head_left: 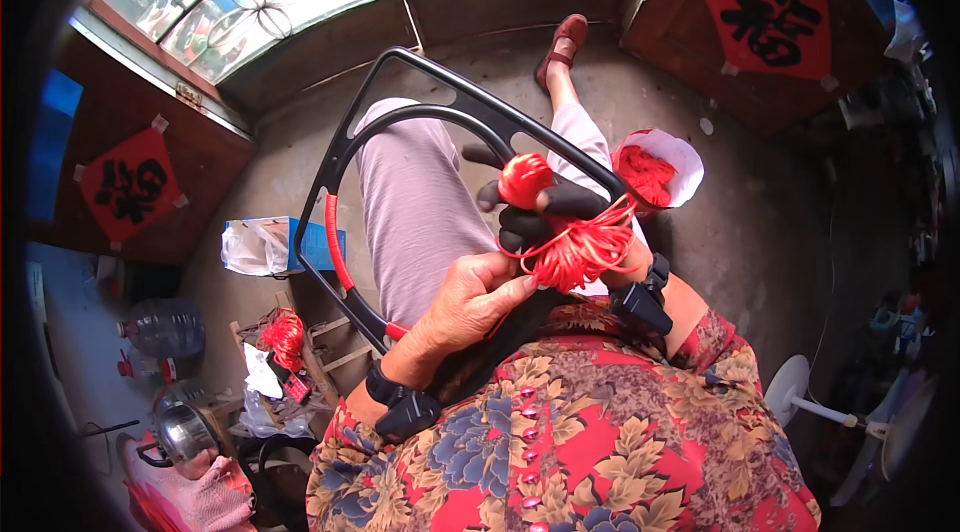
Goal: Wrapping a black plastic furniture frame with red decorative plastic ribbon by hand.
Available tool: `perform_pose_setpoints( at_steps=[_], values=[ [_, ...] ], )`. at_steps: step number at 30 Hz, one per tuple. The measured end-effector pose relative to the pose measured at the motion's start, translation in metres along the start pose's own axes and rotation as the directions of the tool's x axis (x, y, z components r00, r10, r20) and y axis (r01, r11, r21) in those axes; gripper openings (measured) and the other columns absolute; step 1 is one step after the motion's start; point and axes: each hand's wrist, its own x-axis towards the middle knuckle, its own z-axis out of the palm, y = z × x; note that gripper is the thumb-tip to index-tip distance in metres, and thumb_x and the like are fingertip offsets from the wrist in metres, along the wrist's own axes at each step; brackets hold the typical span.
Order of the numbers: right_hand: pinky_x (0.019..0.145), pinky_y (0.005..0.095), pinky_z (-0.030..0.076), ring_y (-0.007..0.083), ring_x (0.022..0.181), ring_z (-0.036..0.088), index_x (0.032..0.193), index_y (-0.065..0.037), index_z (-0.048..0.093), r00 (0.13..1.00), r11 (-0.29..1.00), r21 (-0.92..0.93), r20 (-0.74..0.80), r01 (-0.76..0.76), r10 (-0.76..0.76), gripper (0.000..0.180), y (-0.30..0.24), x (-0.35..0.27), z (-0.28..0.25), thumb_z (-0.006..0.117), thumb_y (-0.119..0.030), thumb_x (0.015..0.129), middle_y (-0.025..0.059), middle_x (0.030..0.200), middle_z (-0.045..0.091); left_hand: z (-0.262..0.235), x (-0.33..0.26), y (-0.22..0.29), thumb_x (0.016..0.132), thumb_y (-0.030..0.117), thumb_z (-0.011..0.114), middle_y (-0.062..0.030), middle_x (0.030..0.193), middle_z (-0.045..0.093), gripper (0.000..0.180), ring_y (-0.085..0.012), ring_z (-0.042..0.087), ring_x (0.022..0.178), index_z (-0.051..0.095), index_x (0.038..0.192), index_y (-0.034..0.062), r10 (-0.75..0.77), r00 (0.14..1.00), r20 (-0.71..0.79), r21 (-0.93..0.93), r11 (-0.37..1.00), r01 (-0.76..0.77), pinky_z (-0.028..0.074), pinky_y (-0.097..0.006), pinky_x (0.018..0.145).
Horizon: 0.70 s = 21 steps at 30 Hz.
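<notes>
Cord [590, 244]: red, gathered in a loose fan of loops in front of the person's body, over the lap.
Wad [525, 180]: tight red bundle, just above the loops, between the black fingers.
Right hand [572, 202]: fingers look black, curled round the wad and the top of the loops; part of the grip is hidden.
Left hand [470, 302]: bare, closed narrow, thumb and fingertip pinched together at the left edge of the cord.
Frame [490, 109]: black, a bent outer tube joined to a curved inner one, tilted across the left thigh, its upper right end behind the right hand.
Wraps: red, one on the left of the inner curve [334, 232], one lower, near the left wrist.
Wrists: each carries a black device on a strap.
Clothes: flowered red shirt [560, 422], pale trousers [410, 192], red shoe [568, 42].
Bucket [684, 170]: right of the cord, on the floor, pale inside, red stuff in it.
Box [325, 247]: blue and white, left of the frame.
Hank [285, 337]: red, on a wooden rack at lower left, near a clear bottle [168, 327] and a shiny pot [185, 430].
</notes>
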Motion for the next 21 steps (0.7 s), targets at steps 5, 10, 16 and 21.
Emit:
perform_pose_setpoints(
  at_steps=[5,10,16,21],
  values=[
    [0.089,0.0299,0.046,0.0188,0.099,0.059,0.120,0.000,0.049,0.961,0.921,-0.371,-0.189,0.122,-0.204,0.039,0.005,-0.008,-0.047,0.054,-0.024,0.090,0.0123,0.112,0.058,-0.009,-0.004,0.015,0.089,0.013,0.058,0.0014,0.081,0.061,0.017,-0.0038,0.054,0.072,0.062,0.096,-0.0013,0.054,0.984,-0.168,-0.101,0.992,-0.071,0.045,-0.019,0.064],
    [0.078,0.0311,0.045,0.0171,0.083,0.056,0.112,-0.006,0.052,0.686,0.849,-0.423,-0.516,0.316,-0.513,0.035,-0.010,-0.045,-0.066,0.051,-0.035,0.091,0.0051,0.091,0.058,-0.020,-0.004,0.017,0.090,0.016,0.058,-0.0001,0.077,0.063,0.016,-0.0039,0.057,0.063,0.061,0.093,0.0008,0.061,0.931,-0.359,-0.145,0.982,-0.120,0.047,-0.018,0.057],
    [0.071,0.0324,0.044,0.0145,0.070,0.052,0.105,-0.010,0.053,0.822,0.895,-0.086,-0.367,0.437,-0.436,0.035,-0.033,-0.128,-0.037,0.052,-0.042,0.089,0.0005,0.079,0.056,-0.020,0.002,0.014,0.090,0.016,0.058,-0.0011,0.077,0.064,0.014,-0.0045,0.059,0.062,0.059,0.092,0.0017,0.076,0.912,-0.404,-0.180,0.971,-0.160,0.049,-0.018,0.058],
    [0.075,0.0311,0.046,0.0181,0.080,0.056,0.113,-0.006,0.051,0.915,0.933,0.049,-0.224,0.355,-0.336,0.037,-0.028,-0.147,-0.063,0.050,-0.036,0.092,0.0051,0.089,0.059,-0.019,0.004,0.012,0.090,0.016,0.058,-0.0018,0.077,0.064,0.014,-0.0053,0.061,0.065,0.058,0.093,0.0025,0.068,0.905,-0.419,-0.225,0.958,-0.176,0.050,-0.018,0.057]
  ],
)
